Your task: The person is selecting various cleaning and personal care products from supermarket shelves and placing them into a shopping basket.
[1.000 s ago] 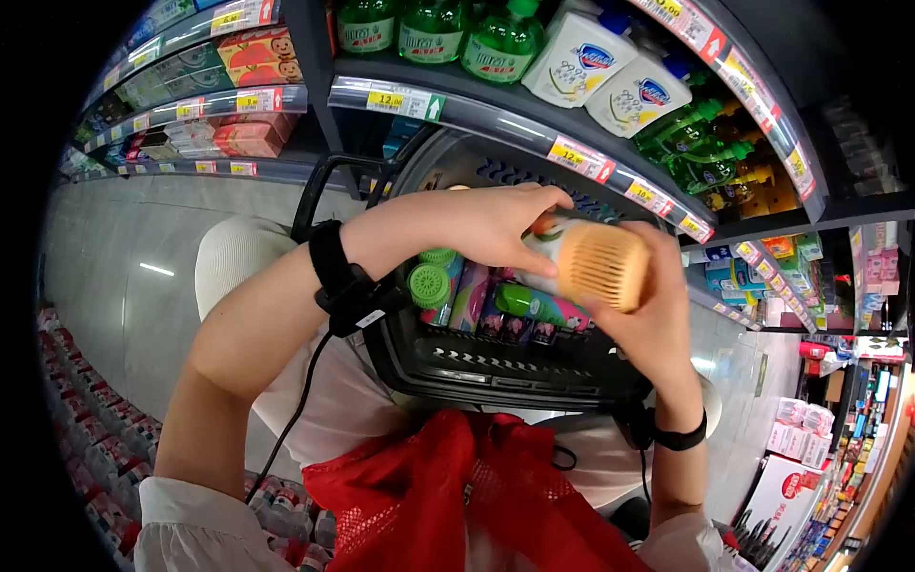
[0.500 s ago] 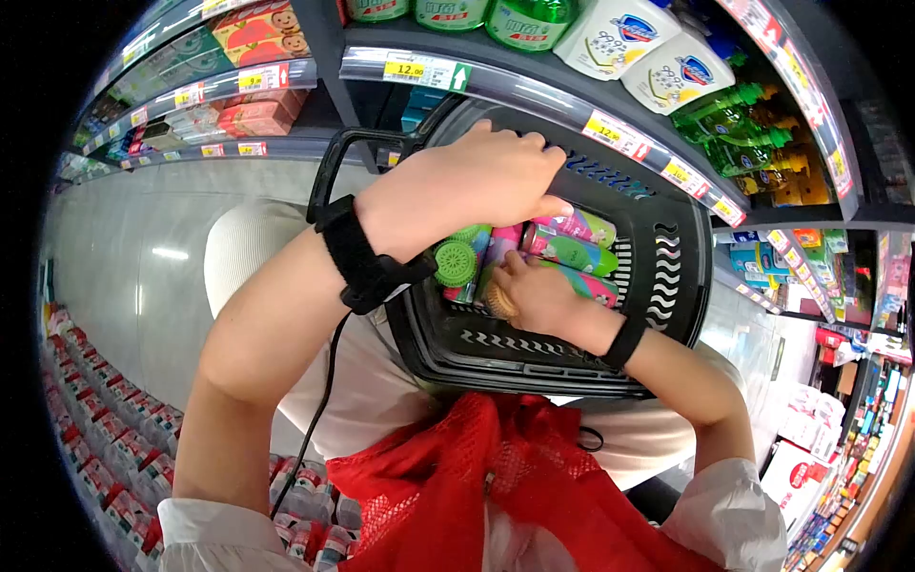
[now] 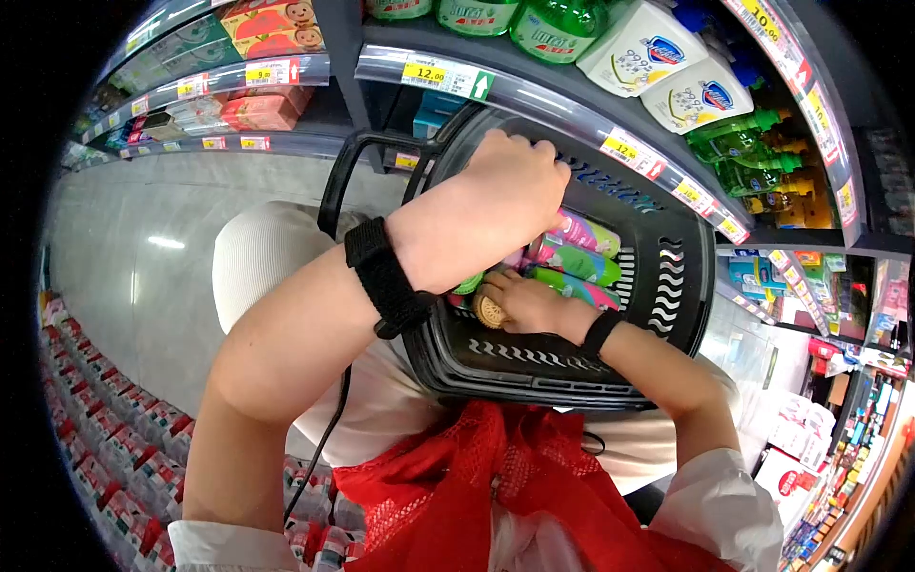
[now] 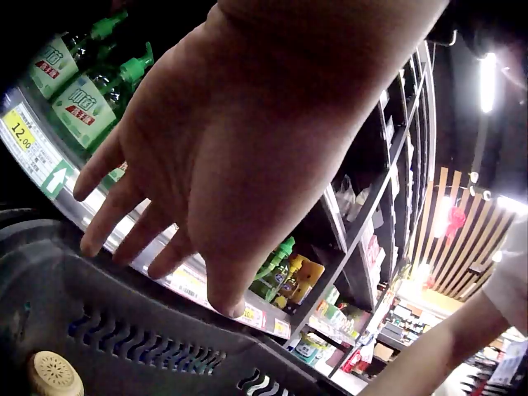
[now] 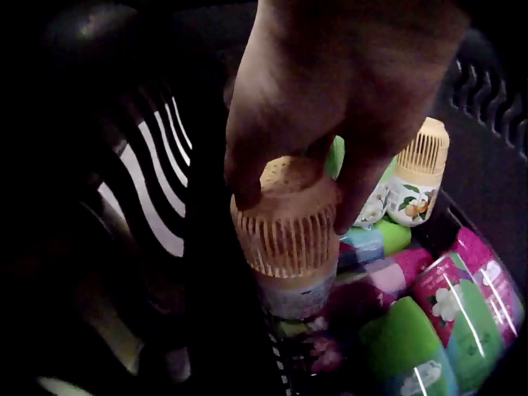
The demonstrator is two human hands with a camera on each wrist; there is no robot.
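My right hand (image 3: 534,303) grips an air freshener jar with a tan slotted cap (image 5: 289,235) inside the near side of the black shopping basket (image 3: 534,355). In the right wrist view its fingers reach down round the cap, and the jar stands upright. Pink and green cans (image 3: 574,259) lie beside it. Another tan-capped air freshener (image 5: 419,177), printed with oranges, stands farther off near a green-capped one. Over the far left part of the basket is my left hand (image 3: 500,191), its fingers loosely extended and holding nothing, as the left wrist view (image 4: 198,173) shows.
A shelf edge with price tags (image 3: 534,114) runs just past the basket, bearing green pump bottles (image 3: 558,29) and white bottles (image 3: 643,48). The basket's handle (image 3: 348,181) stands at its left. Rows of packed bottles (image 3: 124,439) cover the floor at the left.
Both hands held the tan-capped jar above the basket. The right hand has lowered it among the cans, while the left has let go and moved left. Since then, only slight shifts.
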